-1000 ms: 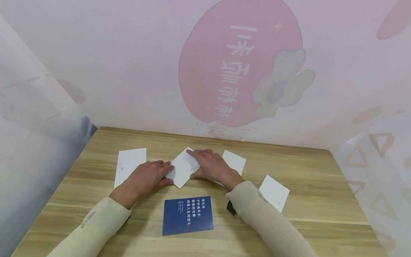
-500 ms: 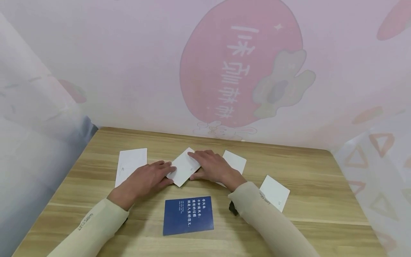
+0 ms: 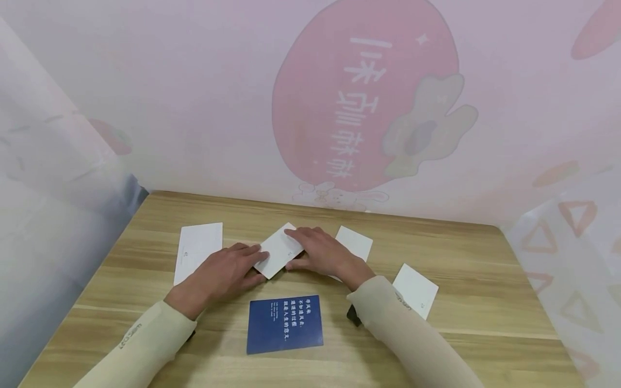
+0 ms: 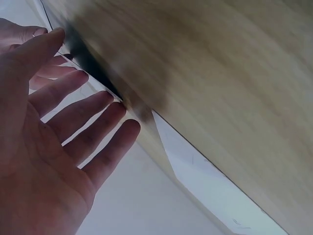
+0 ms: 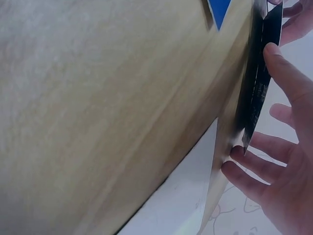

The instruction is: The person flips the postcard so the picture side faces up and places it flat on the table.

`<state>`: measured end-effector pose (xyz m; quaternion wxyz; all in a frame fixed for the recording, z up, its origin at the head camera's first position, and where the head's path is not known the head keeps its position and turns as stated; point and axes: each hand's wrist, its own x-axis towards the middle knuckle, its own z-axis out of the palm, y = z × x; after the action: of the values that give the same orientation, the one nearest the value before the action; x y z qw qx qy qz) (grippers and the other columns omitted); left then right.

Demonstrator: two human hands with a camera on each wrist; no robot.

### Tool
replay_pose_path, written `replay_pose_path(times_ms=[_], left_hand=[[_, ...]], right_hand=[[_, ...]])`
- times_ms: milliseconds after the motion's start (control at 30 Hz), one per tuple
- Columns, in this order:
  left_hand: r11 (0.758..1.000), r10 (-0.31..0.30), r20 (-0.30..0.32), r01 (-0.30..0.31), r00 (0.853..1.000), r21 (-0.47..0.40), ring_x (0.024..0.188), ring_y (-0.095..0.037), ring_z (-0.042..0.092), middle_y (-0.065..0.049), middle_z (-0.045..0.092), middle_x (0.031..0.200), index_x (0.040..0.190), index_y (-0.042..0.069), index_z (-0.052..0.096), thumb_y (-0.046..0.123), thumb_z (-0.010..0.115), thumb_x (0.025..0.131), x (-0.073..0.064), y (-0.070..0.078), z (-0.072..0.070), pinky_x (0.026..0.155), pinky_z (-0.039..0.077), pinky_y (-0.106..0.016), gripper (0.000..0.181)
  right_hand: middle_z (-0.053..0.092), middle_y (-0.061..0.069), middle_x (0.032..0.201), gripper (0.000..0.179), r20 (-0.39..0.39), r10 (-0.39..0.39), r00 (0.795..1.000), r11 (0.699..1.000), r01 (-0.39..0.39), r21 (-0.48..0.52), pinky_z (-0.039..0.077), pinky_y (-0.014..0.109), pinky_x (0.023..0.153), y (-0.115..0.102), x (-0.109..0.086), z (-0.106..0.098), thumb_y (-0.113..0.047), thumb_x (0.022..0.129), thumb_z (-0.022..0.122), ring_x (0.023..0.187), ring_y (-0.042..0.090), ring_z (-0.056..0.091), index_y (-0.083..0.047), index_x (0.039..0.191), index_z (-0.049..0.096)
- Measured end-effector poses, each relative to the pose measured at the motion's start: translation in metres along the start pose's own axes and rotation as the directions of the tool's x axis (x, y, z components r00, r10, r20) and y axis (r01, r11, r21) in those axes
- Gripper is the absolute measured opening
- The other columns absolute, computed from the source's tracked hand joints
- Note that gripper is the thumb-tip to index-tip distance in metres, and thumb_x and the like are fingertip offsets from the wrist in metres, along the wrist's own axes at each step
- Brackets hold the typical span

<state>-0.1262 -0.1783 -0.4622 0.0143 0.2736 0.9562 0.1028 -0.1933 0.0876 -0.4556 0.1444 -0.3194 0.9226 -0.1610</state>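
Note:
Both hands hold a white-backed postcard (image 3: 278,252) at the middle of the table. Its dark printed underside (image 5: 259,73) shows in the right wrist view, tilted up off the wood. My left hand (image 3: 225,274) grips its left end, fingertips on the white side and thumb at the near edge. At the right end my right hand (image 3: 322,250) pinches it, with the thumb (image 5: 274,51) against the dark face and the index finger over the top. Nearest to me lies a blue postcard (image 3: 284,325) with white lettering.
White-backed cards lie around: one at the left (image 3: 199,245) partly behind the left hand, another (image 3: 356,242) behind the right wrist, and a third (image 3: 414,291) beside the right forearm. A pink printed curtain (image 3: 204,108) hangs along the table's far edge.
The held postcard has tipped up slightly, its near edge rising so its white side looks narrower. My left hand has shifted a little to the right with it. The other cards stay put.

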Motion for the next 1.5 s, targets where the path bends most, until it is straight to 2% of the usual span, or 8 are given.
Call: replay_pose_path(times_ms=[167,400,633,900,1200,1367,1500], left_hand=[[1.0,0.014,-0.013,-0.014,1.0,-0.004,0.129,-0.038,0.069,-0.015,0.071,0.146,0.143,0.008,0.07,0.033,0.078,0.102,-0.0002,0.0008,0.0002,0.101,0.062,-0.055,0.048],[1.0,-0.004,-0.001,0.004,1.0,-0.023,0.125,-0.036,0.072,-0.014,0.072,0.144,0.142,0.009,0.07,0.029,0.078,0.101,-0.0017,0.0015,-0.001,0.097,0.063,-0.054,0.046],[0.998,0.021,-0.049,-0.023,0.999,-0.053,0.103,-0.029,0.078,-0.012,0.078,0.132,0.142,0.015,0.071,0.025,0.077,0.102,-0.0017,0.0032,-0.0028,0.082,0.064,-0.047,0.041],[0.997,0.056,-0.081,-0.059,0.995,-0.039,0.089,-0.023,0.078,-0.011,0.081,0.123,0.148,0.019,0.065,0.019,0.076,0.102,-0.002,0.0017,-0.0022,0.073,0.064,-0.042,0.048],[0.997,0.066,-0.082,-0.07,0.994,-0.044,0.09,-0.025,0.079,-0.009,0.081,0.127,0.157,0.023,0.056,0.016,0.073,0.105,-0.0046,-0.0006,-0.0028,0.075,0.065,-0.046,0.055],[0.996,0.066,-0.086,-0.07,0.994,-0.05,0.085,-0.024,0.078,-0.008,0.08,0.128,0.157,0.024,0.056,0.015,0.074,0.104,-0.0061,-0.001,-0.0045,0.073,0.065,-0.045,0.056],[0.996,0.058,-0.08,-0.064,0.995,-0.068,0.091,-0.026,0.08,-0.008,0.08,0.13,0.158,0.025,0.055,0.014,0.072,0.106,-0.0068,-0.0022,-0.0047,0.075,0.066,-0.047,0.056]], right_hand=[[0.051,0.007,0.169,0.085,-0.017,0.004,1.0,1.0,-0.004,0.0,0.045,0.046,0.125,0.0001,-0.0002,0.0005,-0.056,0.099,0.076,0.149,0.034,0.053,-0.02,0.168,0.043],[0.053,0.002,0.167,0.084,-0.052,0.007,0.999,1.0,-0.008,-0.019,0.048,0.049,0.122,0.0,-0.0023,-0.0023,-0.061,0.097,0.076,0.147,0.035,0.055,-0.021,0.165,0.049],[0.057,-0.002,0.164,0.085,-0.066,0.043,0.997,0.999,-0.041,0.034,0.05,0.049,0.12,-0.0001,-0.0032,-0.0069,-0.066,0.096,0.074,0.148,0.031,0.051,-0.023,0.165,0.05],[0.06,-0.001,0.161,0.086,-0.085,0.053,0.995,0.997,-0.048,0.054,0.05,0.049,0.118,-0.0002,-0.0017,-0.0089,-0.069,0.095,0.074,0.145,0.029,0.052,-0.022,0.163,0.052],[0.063,0.003,0.158,0.082,-0.116,0.035,0.993,0.998,-0.029,0.054,0.049,0.048,0.119,0.002,-0.0004,-0.0079,-0.066,0.097,0.073,0.144,0.031,0.054,-0.018,0.161,0.054],[0.063,0.004,0.158,0.079,-0.132,0.022,0.991,0.999,-0.017,0.038,0.048,0.05,0.121,0.0041,-0.0005,-0.0085,-0.064,0.099,0.072,0.147,0.034,0.054,-0.017,0.16,0.055],[0.064,0.006,0.157,0.077,-0.143,0.03,0.989,0.999,-0.024,0.041,0.047,0.053,0.122,0.0056,-0.001,-0.0091,-0.064,0.1,0.071,0.148,0.035,0.054,-0.017,0.159,0.057]])
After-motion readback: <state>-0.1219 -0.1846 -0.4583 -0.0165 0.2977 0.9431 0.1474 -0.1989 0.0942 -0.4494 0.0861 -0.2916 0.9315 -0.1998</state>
